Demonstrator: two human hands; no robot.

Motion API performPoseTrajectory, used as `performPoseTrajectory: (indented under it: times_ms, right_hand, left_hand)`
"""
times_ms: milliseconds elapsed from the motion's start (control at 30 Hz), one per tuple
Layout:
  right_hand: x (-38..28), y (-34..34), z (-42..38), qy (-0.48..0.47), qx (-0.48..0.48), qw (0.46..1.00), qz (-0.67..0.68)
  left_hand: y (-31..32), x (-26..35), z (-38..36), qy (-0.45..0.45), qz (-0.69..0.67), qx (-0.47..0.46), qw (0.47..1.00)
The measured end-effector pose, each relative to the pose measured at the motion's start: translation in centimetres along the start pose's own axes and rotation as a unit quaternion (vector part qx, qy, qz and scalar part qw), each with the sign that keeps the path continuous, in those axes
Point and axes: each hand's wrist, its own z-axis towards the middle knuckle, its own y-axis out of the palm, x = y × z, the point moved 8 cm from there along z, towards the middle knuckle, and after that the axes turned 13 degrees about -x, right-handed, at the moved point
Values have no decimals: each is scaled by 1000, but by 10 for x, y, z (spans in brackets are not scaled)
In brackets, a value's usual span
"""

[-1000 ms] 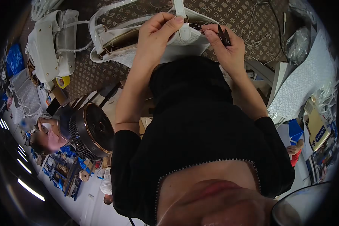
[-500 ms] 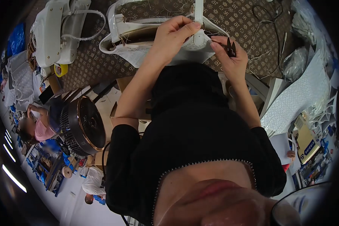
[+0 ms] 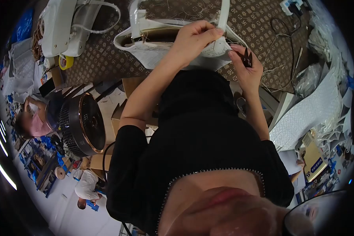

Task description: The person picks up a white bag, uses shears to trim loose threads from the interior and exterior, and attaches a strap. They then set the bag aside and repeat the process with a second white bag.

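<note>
At the patterned table [image 3: 100, 55]'s near edge, the left hand [image 3: 193, 39] pinches a white bag [image 3: 155, 57]'s handle [image 3: 223, 15], apparently steadying it; the right hand [image 3: 249, 72] grips dark snips [image 3: 247, 59], likely sparing its fingertips.

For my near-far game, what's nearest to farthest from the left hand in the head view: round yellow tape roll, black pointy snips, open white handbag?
1. Handbag: in left hand.
2. Snips: in right hand.
3. Tape roll: far left side.

we see a white handbag [image 3: 148, 56], black snips [image 3: 247, 60], a brown table cover [image 3: 102, 59] with pale geometric motifs, yellow tape [image 3: 69, 62], a black fan [image 3: 93, 126] rimmed in copper, and a finely patterned, silvery-white sheet [image 3: 293, 124].
</note>
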Motion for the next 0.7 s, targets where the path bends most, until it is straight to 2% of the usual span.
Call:
performPoseTrajectory:
  times_ms: [67,100,133,167,200,233,300,333,400,433,500,533,633,700]
  right_hand:
    - [1,3,2,0,-14,1000,-24]
    - [-2,3,1,-3,-5,1000,-30]
    - [-3,0,1,-4,4,999,-37]
    - [1,0,2,0,-3,999,-34]
    - [1,2,2,-3,-9,999,-34]
    - [-1,1,3,-13,1,999,-30]
    - [0,1,2,-24,7,999,-27]
    - [3,1,1,-26,8,999,-26]
    - [2,1,1,-32,3,999,-24]
    - [3,1,1,-19,4,1000,-21]
    - [2,2,3,-8,1,1000,-18]
    - [0,2,4,-12,4,1000,-16]
    - [-2,2,3,-15,7,1000,-9]
    - [-1,3,3,-16,6,1000,-4]
  left_hand:
    - [0,4,1,53,76,-3,996]
    - [1,11,-5,51,158,24,986]
    - [2,17,-12,53,160,33,985]
    - [3,47,-29,192,259,93,942]
    - [12,73,-53,324,351,149,866]
    - [8,86,-75,339,396,170,836]
    - [-28,100,-114,438,330,275,790]
    - [-49,101,-121,363,301,328,819]
    - [-82,100,-123,227,239,339,881]
    - [-93,97,-125,230,239,345,878]
    - [-108,66,-107,164,156,221,949]
    - [-109,66,-105,163,241,176,940]
    - [-113,53,-106,147,193,145,959]
    - [-116,46,-106,151,219,155,952]
